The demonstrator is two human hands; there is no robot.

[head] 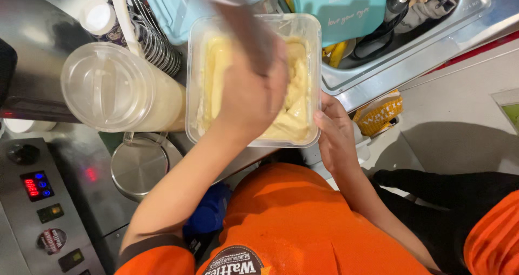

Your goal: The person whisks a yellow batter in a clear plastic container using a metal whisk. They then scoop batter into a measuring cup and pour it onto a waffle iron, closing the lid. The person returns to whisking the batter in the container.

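Small red-digit screen (37,186) at left; possibly round label (52,240) below.

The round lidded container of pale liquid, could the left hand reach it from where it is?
Probably yes: the left hand is over the batter tub, and the round container stands right beside it with nothing between.

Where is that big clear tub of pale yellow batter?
In the head view, the tub of batter sits at top centre on the steel counter, right of the lidded plastic jug, with the right hand steadying its near corner.
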